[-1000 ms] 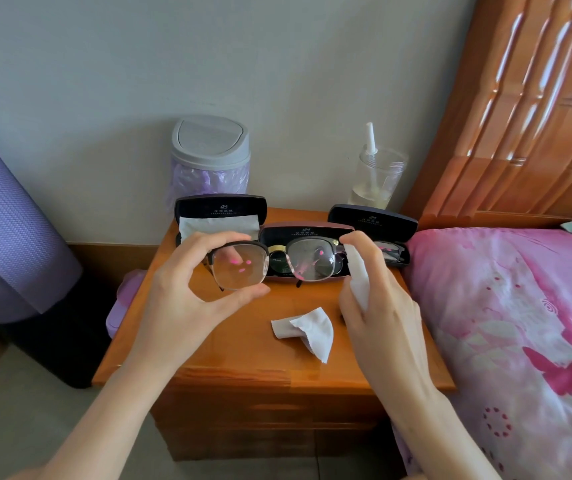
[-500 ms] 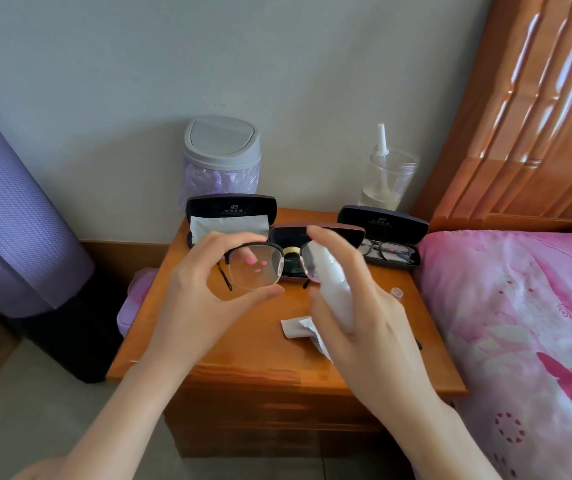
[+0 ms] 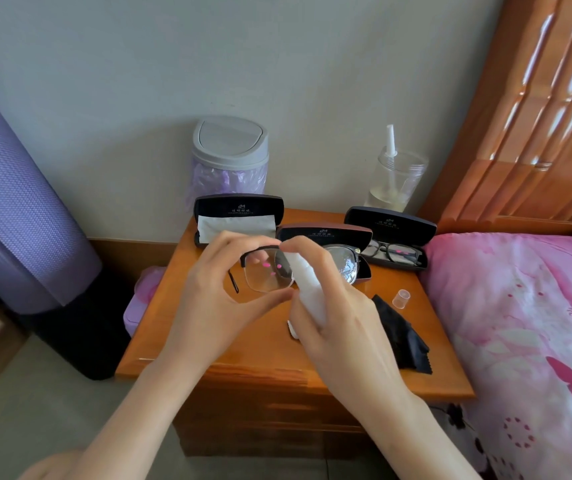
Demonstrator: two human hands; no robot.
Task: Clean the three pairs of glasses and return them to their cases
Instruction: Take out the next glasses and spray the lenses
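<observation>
The bed (image 3: 519, 341), under a pink cover, closes off the whole right edge of the nightstand (image 3: 243, 375). The wooden headboard (image 3: 537, 116) rises behind it. A rolled purple mat (image 3: 11, 220) stands at the left, well apart from the nightstand. Open floor lies between them, and a pink box (image 3: 140, 299) sits on the floor just beside the nightstand's left edge. The nightstand's front edge and front-left corner are bare wood.

A grey lidded bin (image 3: 230, 157) and a clear cup (image 3: 395, 178) with a straw stand against the wall behind the cases. Three open cases line the rear of the top:
- The left case (image 3: 239, 207) holds a folded white cloth (image 3: 236, 225).
- The middle case (image 3: 324, 233) stands just beside it, its tray mostly hidden by the hands.
- The right case (image 3: 390, 223) holds the black-framed glasses (image 3: 393, 252).

Both hands are raised over the middle of the top, in front of the middle case. The left hand (image 3: 215, 306) pinches the held glasses (image 3: 267, 275) by one lens rim, fingers above and thumb below. The right hand (image 3: 340, 323) grips a white bottle (image 3: 307, 282), apparently a sprayer, with the forefinger curled over its top. The bottle is close against the lens and hides the bridge.

A crumpled black cloth (image 3: 402, 334) lies toward the front right of the top. A small clear cap (image 3: 401, 298) stands just beside the cloth, near the right edge.
</observation>
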